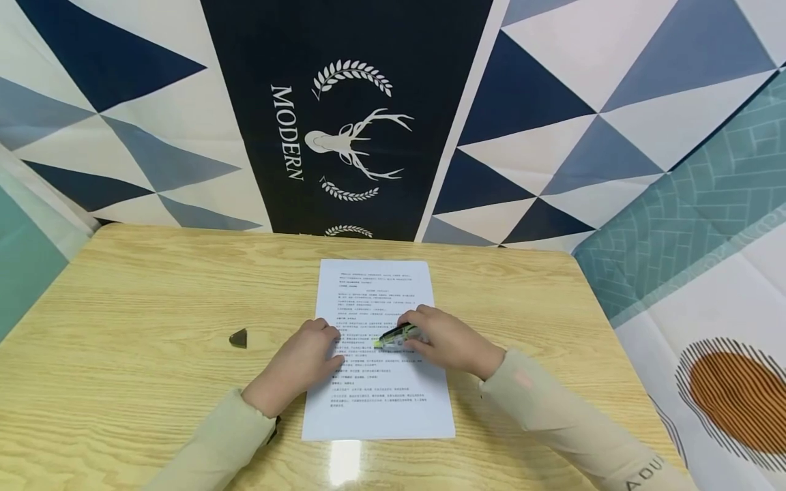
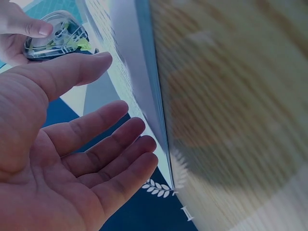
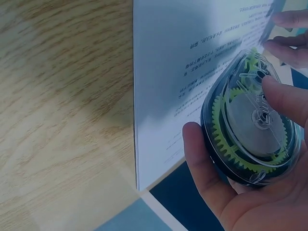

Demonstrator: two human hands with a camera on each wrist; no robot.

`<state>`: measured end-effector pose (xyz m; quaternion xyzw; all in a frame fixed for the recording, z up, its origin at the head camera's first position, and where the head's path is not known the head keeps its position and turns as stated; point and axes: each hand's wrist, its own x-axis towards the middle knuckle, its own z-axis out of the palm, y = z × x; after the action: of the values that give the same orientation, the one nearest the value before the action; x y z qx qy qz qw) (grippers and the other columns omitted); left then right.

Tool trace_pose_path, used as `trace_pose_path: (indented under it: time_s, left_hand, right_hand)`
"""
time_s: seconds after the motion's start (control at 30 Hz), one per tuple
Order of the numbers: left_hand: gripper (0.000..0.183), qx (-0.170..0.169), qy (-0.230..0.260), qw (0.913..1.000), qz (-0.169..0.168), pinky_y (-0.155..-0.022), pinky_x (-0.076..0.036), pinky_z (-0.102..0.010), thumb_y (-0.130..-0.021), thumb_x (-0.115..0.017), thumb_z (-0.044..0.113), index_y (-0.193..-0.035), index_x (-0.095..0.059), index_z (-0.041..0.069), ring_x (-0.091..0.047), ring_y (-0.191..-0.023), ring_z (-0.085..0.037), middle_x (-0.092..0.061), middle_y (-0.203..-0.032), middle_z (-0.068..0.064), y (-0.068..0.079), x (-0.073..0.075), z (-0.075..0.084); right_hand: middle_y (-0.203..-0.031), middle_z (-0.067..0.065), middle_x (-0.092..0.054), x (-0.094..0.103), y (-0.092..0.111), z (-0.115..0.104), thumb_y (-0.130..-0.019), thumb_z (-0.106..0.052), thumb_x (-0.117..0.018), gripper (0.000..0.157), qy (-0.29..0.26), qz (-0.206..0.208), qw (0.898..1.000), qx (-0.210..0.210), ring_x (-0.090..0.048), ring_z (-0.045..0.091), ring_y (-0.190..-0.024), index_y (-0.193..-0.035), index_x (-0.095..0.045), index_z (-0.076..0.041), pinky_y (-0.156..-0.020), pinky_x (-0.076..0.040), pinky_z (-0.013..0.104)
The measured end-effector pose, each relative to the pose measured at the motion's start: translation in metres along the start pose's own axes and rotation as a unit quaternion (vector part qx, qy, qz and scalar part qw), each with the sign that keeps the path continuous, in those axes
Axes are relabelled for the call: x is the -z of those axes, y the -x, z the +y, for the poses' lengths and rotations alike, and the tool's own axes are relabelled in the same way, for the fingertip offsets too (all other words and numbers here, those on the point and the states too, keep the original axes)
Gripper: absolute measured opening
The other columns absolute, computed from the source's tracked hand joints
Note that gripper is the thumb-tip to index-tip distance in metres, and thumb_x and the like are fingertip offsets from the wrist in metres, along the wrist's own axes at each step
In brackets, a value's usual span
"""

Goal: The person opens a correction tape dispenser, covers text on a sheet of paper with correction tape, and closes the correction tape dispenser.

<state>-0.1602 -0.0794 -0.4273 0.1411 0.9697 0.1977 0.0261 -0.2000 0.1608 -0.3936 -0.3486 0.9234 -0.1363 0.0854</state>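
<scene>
A stack of printed paper lies on the table, its text in small lines. My right hand grips a correction tape, a clear drop-shaped case with a yellow-green gear inside. The tape's yellow-green tip is right at the printed lines near the sheet's middle. My left hand rests at the paper's left edge, fingertips over the sheet. In the left wrist view its thumb and fingers are apart and loosely bent, with nothing between them.
A small dark piece lies on the wooden table left of the paper. Behind the table's far edge hangs a patterned cloth with a deer head and lettering. More patterned cloth is at the right.
</scene>
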Motion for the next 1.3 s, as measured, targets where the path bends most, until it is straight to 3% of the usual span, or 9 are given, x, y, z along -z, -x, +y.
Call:
trace_pose_path:
  time_s: [1.3]
  left_hand:
    - [0.035, -0.002, -0.007, 0.9998, -0.016, -0.072, -0.047, -0.033, -0.076, -0.076, 0.019, -0.099, -0.066, -0.005, -0.049, -0.079, -0.018, -0.056, -0.084, -0.007, 0.0001, -0.002, 0.0004]
  right_hand:
    - [-0.099, -0.001, -0.061, 0.0097, -0.0046, -0.0011, -0.088, -0.022, -0.064, 0.03, 0.006, 0.005, 1.0, -0.014, -0.05, 0.008, -0.078, -0.115, -0.061, -0.011, -0.069, -0.042, 0.023]
